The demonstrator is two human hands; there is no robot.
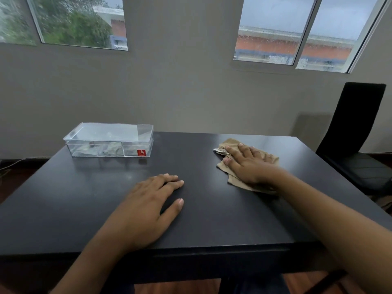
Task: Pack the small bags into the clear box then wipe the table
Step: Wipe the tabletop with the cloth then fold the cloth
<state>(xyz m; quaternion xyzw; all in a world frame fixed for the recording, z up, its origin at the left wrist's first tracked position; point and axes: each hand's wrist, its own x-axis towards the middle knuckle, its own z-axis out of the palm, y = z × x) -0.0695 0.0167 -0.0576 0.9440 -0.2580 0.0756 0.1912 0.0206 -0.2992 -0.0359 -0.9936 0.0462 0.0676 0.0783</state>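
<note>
A clear box [110,141] with its lid on stands at the far left of the dark table [201,219]. Small bags [99,150] lie inside it, and a red sticker marks its front. A tan cloth [230,145] lies on the table's far right. My right hand [246,164] presses flat on the cloth, fingers spread, pointing left and away. My left hand [148,206] rests palm down on the bare table near the middle, holding nothing.
A black chair [356,132] stands at the table's right side. A grey wall with two windows runs close behind the table's far edge. Wooden floor shows below the near edge.
</note>
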